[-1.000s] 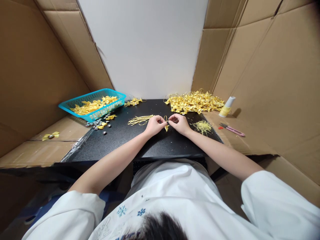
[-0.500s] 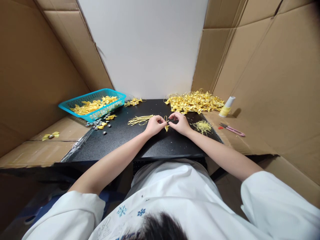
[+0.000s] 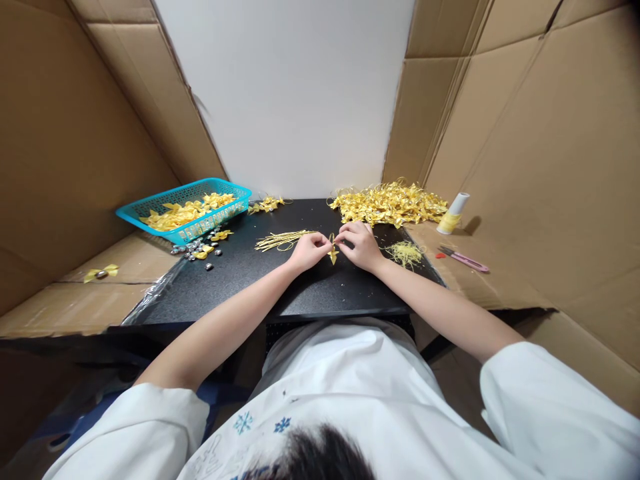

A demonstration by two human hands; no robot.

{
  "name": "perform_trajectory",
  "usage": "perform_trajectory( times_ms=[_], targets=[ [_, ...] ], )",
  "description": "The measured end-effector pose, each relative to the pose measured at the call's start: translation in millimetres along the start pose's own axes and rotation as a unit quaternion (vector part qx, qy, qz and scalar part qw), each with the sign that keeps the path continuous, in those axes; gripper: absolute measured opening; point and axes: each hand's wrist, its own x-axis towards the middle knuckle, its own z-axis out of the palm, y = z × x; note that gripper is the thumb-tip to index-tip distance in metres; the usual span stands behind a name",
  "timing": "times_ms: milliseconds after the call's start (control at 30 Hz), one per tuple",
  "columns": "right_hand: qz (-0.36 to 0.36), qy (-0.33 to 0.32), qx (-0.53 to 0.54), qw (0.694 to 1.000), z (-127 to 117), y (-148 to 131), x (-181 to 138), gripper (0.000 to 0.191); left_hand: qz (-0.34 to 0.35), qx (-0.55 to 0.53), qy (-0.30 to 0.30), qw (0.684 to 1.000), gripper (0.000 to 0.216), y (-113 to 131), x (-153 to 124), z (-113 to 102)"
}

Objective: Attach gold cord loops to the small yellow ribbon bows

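Above the middle of the black table, my left hand [image 3: 311, 251] and my right hand [image 3: 361, 245] nearly meet at the fingertips. Between them a small yellow ribbon bow [image 3: 333, 254] hangs, with a thin gold cord loop standing up from it. My left thumb and forefinger pinch the cord on the left side. On the right, my thumb and forefinger are closed at the cord too; the exact grip there is partly hidden. A bundle of gold cords [image 3: 281, 240] lies just left of my left hand.
A blue basket [image 3: 185, 233] of yellow bows stands at the left, silver bells [image 3: 193, 249] beside it. At the back right is a heap of yellow bows [image 3: 390, 203]. Cord clippings [image 3: 405, 253], a thread cone [image 3: 453, 213] and pink thread snips [image 3: 467, 261] lie right.
My right hand has moved slightly left and its fingers have closed in on the cord. My left hand and the bow stay almost in place.
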Motion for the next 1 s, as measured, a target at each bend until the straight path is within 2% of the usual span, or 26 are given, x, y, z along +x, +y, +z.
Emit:
perform_trajectory(
  times_ms=[367, 467, 600, 767, 1000],
  targets=[
    [0.031, -0.024, 0.000, 0.999, -6, -1, 0, 0.010, -0.006, -0.008, -0.006, 1.000, 0.013, 0, 0, -1],
    [0.030, -0.013, 0.021, 0.999, -6, -1, -1, 0.013, -0.012, -0.014, -0.007, 1.000, 0.013, 1, 0, -1],
    [0.076, -0.001, 0.074, 0.994, -1, -1, 0, 0.004, -0.009, -0.009, -0.002, 1.000, 0.013, 0, 0, -1],
    [0.100, -0.016, 0.129, 0.987, 3, 3, 3, 0.013, 0.006, -0.001, -0.008, 1.000, 0.013, 0, 0, 0],
    [0.096, -0.023, 0.131, 0.987, 3, 4, 3, 0.016, 0.018, 0.005, -0.020, 1.000, 0.012, 0, 0, 0]
  ],
)
